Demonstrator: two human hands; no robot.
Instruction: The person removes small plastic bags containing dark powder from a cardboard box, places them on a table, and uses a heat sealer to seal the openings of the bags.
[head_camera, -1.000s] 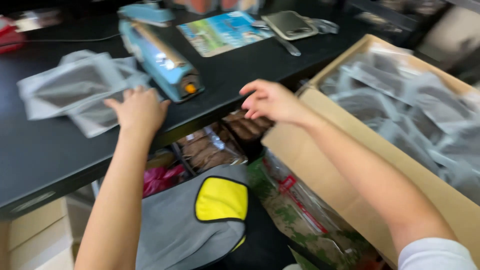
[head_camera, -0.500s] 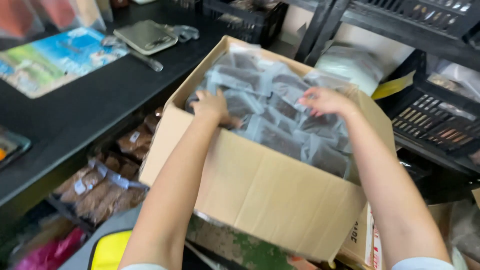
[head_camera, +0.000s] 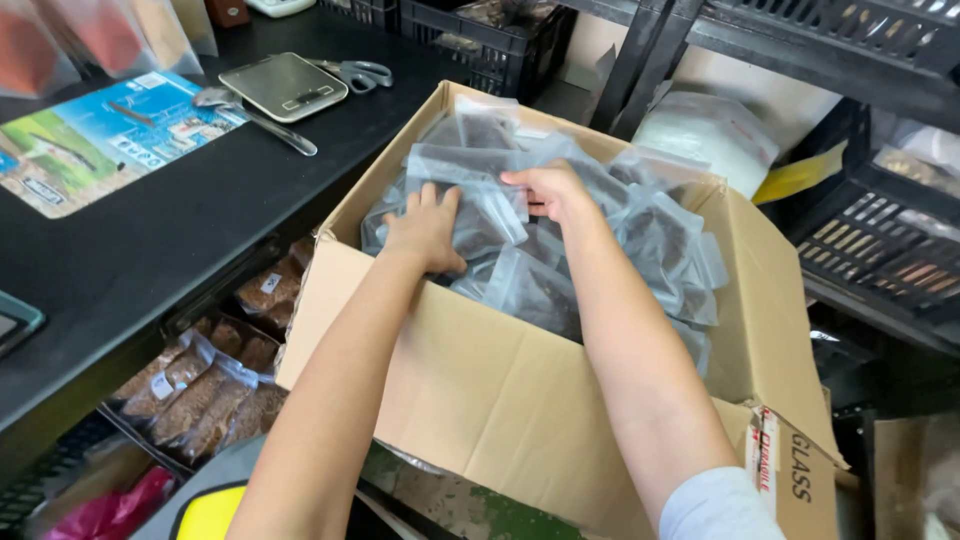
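An open cardboard box in front of me is filled with several clear plastic pouches of dark contents. Both my hands are inside it. My left hand lies palm down on the pouches near the box's left wall, fingers spread over one. My right hand is further in, fingers curled around the edge of a pouch that lies between the two hands.
A black table stands at left, carrying a flat digital scale, scissors, a metal scoop and a colourful printed sheet. Bags of brown goods lie under the table. Black crates on shelving stand at right.
A second ago my hands were at the table edge by a blue sealer. They swung right into the box and now rest on the pouches, the right hand closing on one.
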